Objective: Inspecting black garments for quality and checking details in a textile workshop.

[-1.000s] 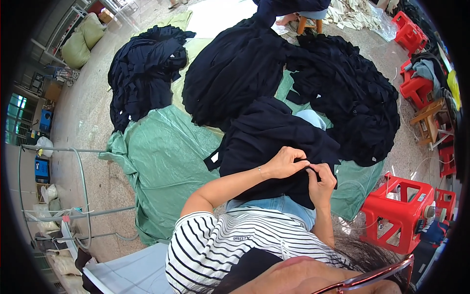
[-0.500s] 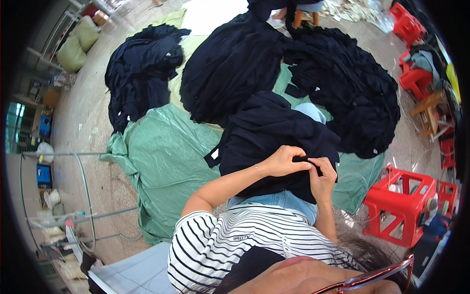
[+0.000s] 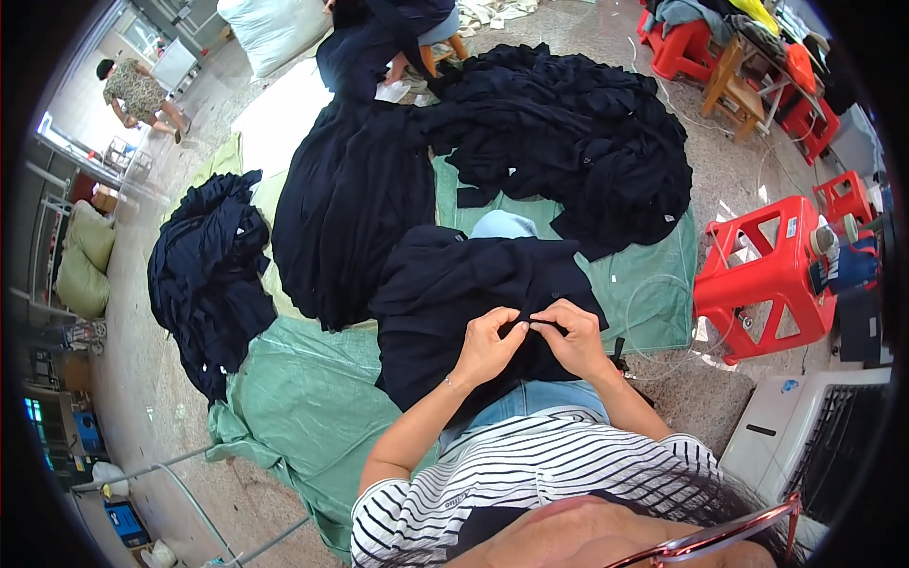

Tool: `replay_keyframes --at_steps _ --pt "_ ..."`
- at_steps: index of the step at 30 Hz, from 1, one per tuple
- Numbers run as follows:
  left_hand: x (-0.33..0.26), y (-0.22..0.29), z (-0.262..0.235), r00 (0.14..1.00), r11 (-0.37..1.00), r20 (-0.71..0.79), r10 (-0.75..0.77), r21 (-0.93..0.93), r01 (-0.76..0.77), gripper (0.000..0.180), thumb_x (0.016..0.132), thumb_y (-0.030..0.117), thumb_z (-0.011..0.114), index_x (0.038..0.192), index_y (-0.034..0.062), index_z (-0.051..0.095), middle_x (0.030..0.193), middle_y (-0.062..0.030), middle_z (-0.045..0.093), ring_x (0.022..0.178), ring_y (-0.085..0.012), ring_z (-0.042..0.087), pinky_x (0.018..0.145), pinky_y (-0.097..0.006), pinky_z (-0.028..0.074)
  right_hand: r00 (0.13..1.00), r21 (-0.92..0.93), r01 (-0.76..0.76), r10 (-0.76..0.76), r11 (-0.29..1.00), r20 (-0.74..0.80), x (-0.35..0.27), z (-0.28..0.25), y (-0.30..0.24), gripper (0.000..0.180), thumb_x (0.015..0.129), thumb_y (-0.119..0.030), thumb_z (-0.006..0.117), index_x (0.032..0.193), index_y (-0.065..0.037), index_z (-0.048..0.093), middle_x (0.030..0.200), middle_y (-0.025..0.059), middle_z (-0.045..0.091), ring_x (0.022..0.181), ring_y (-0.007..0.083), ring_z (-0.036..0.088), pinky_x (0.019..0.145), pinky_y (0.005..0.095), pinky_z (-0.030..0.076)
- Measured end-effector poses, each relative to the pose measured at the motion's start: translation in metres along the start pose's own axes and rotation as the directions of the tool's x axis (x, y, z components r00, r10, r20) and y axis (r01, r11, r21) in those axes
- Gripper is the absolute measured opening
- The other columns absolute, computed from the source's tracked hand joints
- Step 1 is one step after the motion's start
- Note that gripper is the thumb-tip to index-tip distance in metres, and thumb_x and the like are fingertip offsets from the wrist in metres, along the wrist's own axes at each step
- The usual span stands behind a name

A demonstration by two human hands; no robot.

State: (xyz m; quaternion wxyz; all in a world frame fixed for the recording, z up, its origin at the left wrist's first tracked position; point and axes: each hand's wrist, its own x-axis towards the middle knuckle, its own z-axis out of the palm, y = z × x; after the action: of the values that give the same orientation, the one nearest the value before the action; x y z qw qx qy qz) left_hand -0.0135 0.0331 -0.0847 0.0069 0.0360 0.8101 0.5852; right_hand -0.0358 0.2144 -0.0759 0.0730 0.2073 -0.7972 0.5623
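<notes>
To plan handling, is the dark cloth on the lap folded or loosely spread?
Loosely spread: the dark cloth drapes wide, in uneven creases.

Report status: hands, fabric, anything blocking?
Left hand and right hand both pinching dark navy fabric. Fabric draped over light-blue jeans. Nothing visibly blocking either hand; red plastic stool off to the right.

"What's carrying it all down there?"
"A speckled floor (image 3: 133, 355), and spread over its middle, green sheeting (image 3: 312, 379)! Dark heap (image 3: 210, 275) at left, its lower end meeting the green; a huge dark mound (image 3: 587, 123) upper right of centre, sprawling over green too!"
"And between them?"
"A long middle pile (image 3: 355, 204), with pale yellow-green sheeting (image 3: 270, 194) showing along its left edge!"
"Off the sheeting?"
"Bare floor takes a red stool (image 3: 739, 289) at right, a wooden stool (image 3: 734, 90) upper right!"
"And just below centre?"
"A denim lap (image 3: 540, 402), bearing loose navy cloth (image 3: 454, 284)!"
</notes>
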Motion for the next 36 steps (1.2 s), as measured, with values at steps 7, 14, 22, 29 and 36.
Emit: replay_keyframes --at_steps 7,14,22,29,36 --pt "-0.005 0.005 -0.005 0.985 0.984 0.007 0.175 0.036 -0.175 0.013 0.087 0.005 0.068 0.095 -0.0049 0.064 0.081 -0.0154 0.062 0.072 -0.0305 0.064 0.066 -0.035 0.049 0.999 0.003 0.020 -0.020 1.000 -0.039 -0.006 0.007 -0.002 0.012 0.078 0.005 0.074 0.088 0.002 0.069 0.080 0.0120 0.067 0.070 0.0252 0.067 0.061 0.0324 0.051" --pt "0.002 0.004 0.003 0.971 0.977 -0.104 0.213 0.032 -0.211 0.008 0.085 0.000 0.066 0.088 -0.0040 0.060 0.078 -0.0164 0.059 0.068 -0.0300 0.061 0.064 -0.035 0.048 0.972 0.177 -0.227 0.234 0.958 -0.020 0.001 0.010 -0.002 0.005 0.085 -0.002 0.071 0.087 0.002 0.069 0.078 0.0060 0.068 0.072 0.0094 0.062 0.063 0.0268 0.049" --pt "0.001 -0.008 0.012 0.952 0.813 -0.048 -0.303 -0.535 0.232 0.010 0.091 0.007 0.070 0.085 -0.0005 0.066 0.074 0.0083 0.057 0.067 0.0004 0.045 0.058 -0.018 0.037 0.815 0.562 -0.558 0.531 0.611 0.231 0.001 0.023 0.020 0.015 0.097 -0.015 0.068 0.090 -0.001 0.069 0.081 -0.0055 0.064 0.073 0.0012 0.052 0.067 0.0192 0.042" --pt "0.013 0.020 -0.025 0.970 0.966 0.001 -0.241 -0.098 0.240 0.014 0.087 0.011 0.078 0.082 -0.0005 0.072 0.067 0.0022 0.063 0.059 -0.0046 0.054 0.055 -0.021 0.041 0.899 -0.072 -0.380 0.387 0.922 0.206 -0.002 -0.011 -0.017 0.012 0.084 -0.012 0.074 0.085 0.000 0.070 0.076 0.0109 0.067 0.067 0.0207 0.066 0.060 0.0336 0.048" --pt "0.064 0.060 -0.014 0.911 0.612 0.358 -0.206 0.773 -0.166 0.044 0.076 0.045 0.078 0.068 0.0025 0.069 0.070 -0.0162 0.068 0.071 -0.0355 0.069 0.063 -0.044 0.054 0.967 -0.272 0.154 -0.088 0.950 0.238 -0.006 -0.013 -0.038 0.013 0.077 -0.007 0.076 0.088 -0.006 0.068 0.078 0.0053 0.065 0.070 0.0230 0.061 0.063 0.0347 0.040"
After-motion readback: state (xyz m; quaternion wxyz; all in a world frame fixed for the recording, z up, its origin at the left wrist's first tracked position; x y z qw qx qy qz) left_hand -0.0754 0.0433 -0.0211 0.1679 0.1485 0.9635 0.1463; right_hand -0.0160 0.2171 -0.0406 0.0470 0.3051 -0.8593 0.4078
